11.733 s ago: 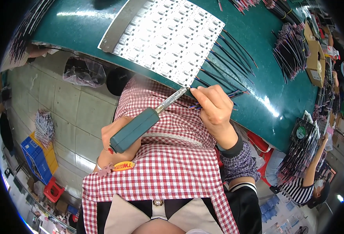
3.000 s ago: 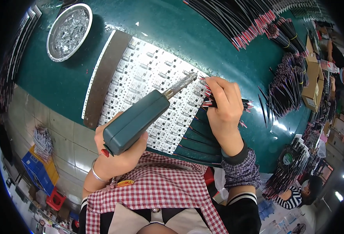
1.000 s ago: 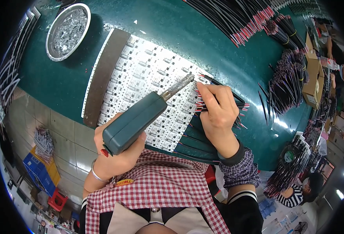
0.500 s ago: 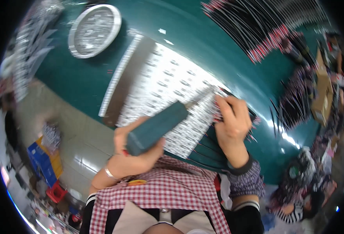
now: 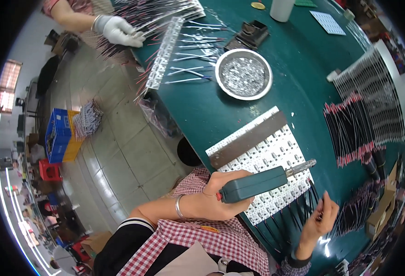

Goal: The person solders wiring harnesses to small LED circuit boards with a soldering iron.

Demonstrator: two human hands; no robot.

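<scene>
My left hand (image 5: 220, 202) is wrapped round the dark green handle of a soldering gun (image 5: 257, 184). Its metal tip points right, over the edge of a white panel of small circuit boards (image 5: 264, 158). A brown strip (image 5: 250, 140) lies across the panel's far part. Several thin dark wires (image 5: 294, 211) run from the panel's near right edge toward me. Just right of these wires is my right hand (image 5: 319, 225), apart from the panel, its fingers curled together. Whatever sits between those fingers is too small to make out.
Beyond the panel stands a round metal bowl (image 5: 243, 74) of small silvery pieces. Black and red wire bundles (image 5: 349, 131) lie at the right. A co-worker's gloved hand (image 5: 117, 31) is at a wired strip (image 5: 165, 53), far left. A blue crate (image 5: 57, 135) stands on the floor.
The view has swung left, bringing the co-worker into sight. My right hand has moved off the panel's edge, toward me and rightward. The soldering gun stays in my left hand.
</scene>
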